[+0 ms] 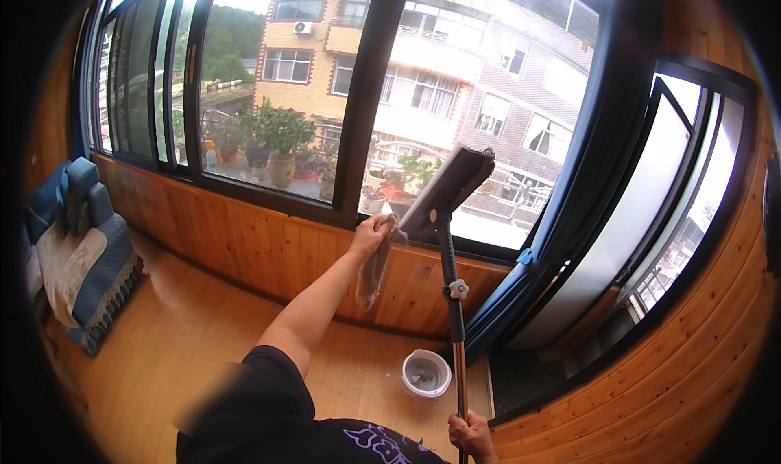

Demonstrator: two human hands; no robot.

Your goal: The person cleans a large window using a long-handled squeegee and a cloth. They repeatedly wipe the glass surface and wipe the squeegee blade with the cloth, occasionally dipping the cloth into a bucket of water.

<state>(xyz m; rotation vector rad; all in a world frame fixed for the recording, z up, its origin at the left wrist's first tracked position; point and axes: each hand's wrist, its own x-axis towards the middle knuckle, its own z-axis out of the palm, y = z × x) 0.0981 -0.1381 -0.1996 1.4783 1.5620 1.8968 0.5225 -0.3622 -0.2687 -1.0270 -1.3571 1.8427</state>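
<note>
My left hand (370, 239) is raised in front of the window and pinches a greyish cloth (373, 275), which hangs down from it. Its fingers and the bunched top of the cloth are at the lower end of a wide window squeegee head (448, 192); whether they touch cannot be told. The squeegee head is tilted before the right-hand window pane (421, 97), on a long metal pole (460, 366) with a white clamp knob (459, 289). Low in the view, my right hand (470, 435) is closed around the pole. A white bucket (426, 393) with water stands on the floor left of the pole.
A sofa (104, 268) with blue covers stands at the far left. Dark blue curtains (549, 244) hang right of the window, beside an open door (604, 220). Wood panelling (244, 226) runs under the dark window frame (274, 203). Potted plants (282, 165) stand outside the glass.
</note>
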